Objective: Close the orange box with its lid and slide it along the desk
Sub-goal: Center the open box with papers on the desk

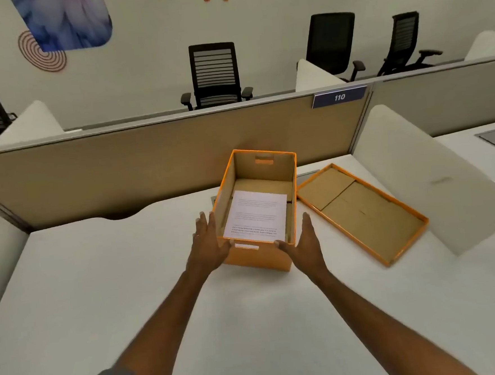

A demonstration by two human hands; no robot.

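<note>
Desk (pixel 101 285) left of box (pixel 257 260) bare; lid (pixel 362 211) blocks right.

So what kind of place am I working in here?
Most likely an open-plan office. The white desk sits against a tan cubicle partition with a number plate reading 110, and black mesh office chairs line the wall behind it.

On the white desk (pixel 130 283) I count one open orange cardboard box (pixel 257 258), one orange-edged cardboard lid (pixel 362 211), one printed white sheet (pixel 255 214), two bare hands, and four black mesh office chairs beyond the partition.
</note>
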